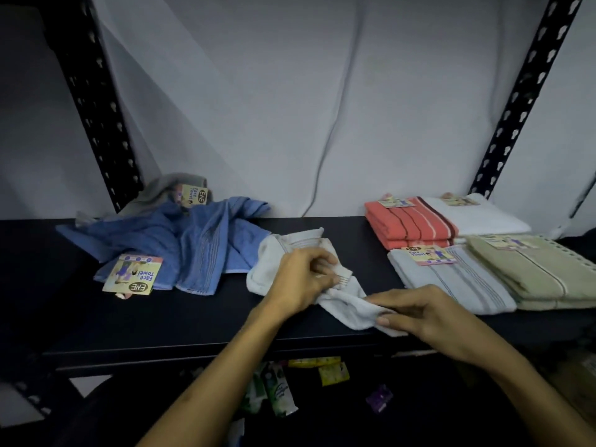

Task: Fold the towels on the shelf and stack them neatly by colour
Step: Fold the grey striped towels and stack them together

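White towel (277, 253): crumpled, mid-shelf (161, 321), front edge.
Left hand (303, 279): fingers curled, pinching its striped hem.
Right hand (419, 314): grips its near end.
Blue towel (193, 243): unfolded at left, touching the white; grey towel (167, 188) behind, blurry.
Folded stacks: coral (409, 227), white (483, 217), pale blue (458, 282), olive (541, 272), at right.

White towel (280, 253), blue striped towel (193, 243), coral striped towels (406, 227), black shelf (161, 321)
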`<move>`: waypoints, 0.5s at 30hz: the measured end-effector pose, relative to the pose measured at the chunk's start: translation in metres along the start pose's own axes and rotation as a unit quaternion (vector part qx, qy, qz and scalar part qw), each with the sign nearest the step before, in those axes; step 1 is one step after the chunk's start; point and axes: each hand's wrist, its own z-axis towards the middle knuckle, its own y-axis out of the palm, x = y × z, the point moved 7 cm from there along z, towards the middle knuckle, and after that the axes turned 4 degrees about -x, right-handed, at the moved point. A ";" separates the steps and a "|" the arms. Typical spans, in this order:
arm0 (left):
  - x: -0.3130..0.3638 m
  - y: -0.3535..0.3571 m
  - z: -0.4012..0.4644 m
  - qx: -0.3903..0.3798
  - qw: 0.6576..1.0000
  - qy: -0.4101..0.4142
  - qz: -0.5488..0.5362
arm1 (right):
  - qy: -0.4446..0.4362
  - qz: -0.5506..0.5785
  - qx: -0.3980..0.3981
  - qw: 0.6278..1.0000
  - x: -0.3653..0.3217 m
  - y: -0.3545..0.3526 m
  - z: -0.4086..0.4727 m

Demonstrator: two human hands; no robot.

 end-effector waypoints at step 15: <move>0.006 -0.010 -0.015 0.035 0.988 0.048 -0.146 | -0.076 0.017 0.136 0.988 -0.014 -0.024 -0.013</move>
